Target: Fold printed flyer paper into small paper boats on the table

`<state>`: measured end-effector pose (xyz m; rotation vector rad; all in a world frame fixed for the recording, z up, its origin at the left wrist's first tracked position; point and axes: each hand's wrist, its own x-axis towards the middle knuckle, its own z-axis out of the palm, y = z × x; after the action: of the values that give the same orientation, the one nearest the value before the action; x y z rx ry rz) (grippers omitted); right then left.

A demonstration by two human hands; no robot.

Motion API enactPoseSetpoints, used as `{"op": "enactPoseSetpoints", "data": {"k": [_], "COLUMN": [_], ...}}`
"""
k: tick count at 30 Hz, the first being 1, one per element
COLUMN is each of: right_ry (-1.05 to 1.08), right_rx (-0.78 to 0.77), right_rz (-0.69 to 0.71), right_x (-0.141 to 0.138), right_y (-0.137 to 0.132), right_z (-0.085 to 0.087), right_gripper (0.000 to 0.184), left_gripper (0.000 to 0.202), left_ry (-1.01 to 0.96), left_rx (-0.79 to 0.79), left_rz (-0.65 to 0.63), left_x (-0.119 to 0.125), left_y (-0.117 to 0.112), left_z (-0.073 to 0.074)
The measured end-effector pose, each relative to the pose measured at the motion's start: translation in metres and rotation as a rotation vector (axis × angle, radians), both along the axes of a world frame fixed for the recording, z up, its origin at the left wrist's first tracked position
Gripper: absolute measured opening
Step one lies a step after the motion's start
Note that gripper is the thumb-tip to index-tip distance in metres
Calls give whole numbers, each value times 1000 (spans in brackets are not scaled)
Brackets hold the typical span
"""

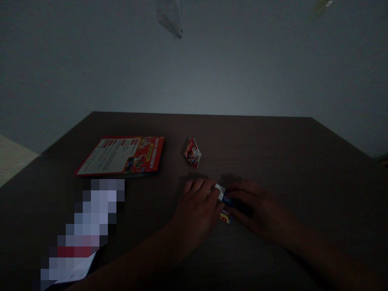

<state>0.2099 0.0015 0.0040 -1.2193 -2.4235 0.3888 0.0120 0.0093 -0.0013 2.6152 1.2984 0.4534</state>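
Observation:
Both my hands rest on a dark wooden table [273,153] and meet over a small folded piece of printed paper [224,202], white, blue and red. My left hand [198,206] has its fingers curled down onto the paper's left side. Pressing on the right side of the paper is my right hand [253,206], fingers closed on it. Most of the paper is hidden under the fingers. A second small folded paper shape [192,152], red and white, stands on the table beyond my hands, untouched.
A red-bordered printed leaflet [121,155] lies flat at the left of the table. A blurred-out patch [87,226] covers something at the near left edge. A pale wall rises behind the table. The light is dim.

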Motion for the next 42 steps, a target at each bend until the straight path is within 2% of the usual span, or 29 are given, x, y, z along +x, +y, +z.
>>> {"op": "enactPoseSetpoints", "data": {"k": [9, 14, 18, 24, 28, 35, 42], "right_ry": [-55, -79, -90, -100, -101, -121, -127], "right_rx": [-11, -20, -20, -35, -32, -55, -48], "right_rz": [38, 51, 90, 123, 124, 125, 132], "right_x": [1, 2, 5, 7, 8, 9, 10], "right_y": [3, 2, 1, 3, 2, 2, 3], "right_z": [3, 6, 9, 12, 14, 15, 16], "right_gripper": [22, 23, 32, 37, 38, 38, 35], "left_gripper": [21, 16, 14, 30, 30, 29, 26], "left_ry": [44, 19, 10, 43, 72, 70, 56], "left_rx": [44, 137, 105, 27, 32, 72, 196], "left_rz": [-32, -183, -251, -232, -204, -210, -238], "left_x": [-3, -4, -4, -6, -2, -4, -6], "left_y": [0, -5, -8, -5, -6, -7, -8], "left_z": [2, 5, 8, 11, 11, 11, 3]}}
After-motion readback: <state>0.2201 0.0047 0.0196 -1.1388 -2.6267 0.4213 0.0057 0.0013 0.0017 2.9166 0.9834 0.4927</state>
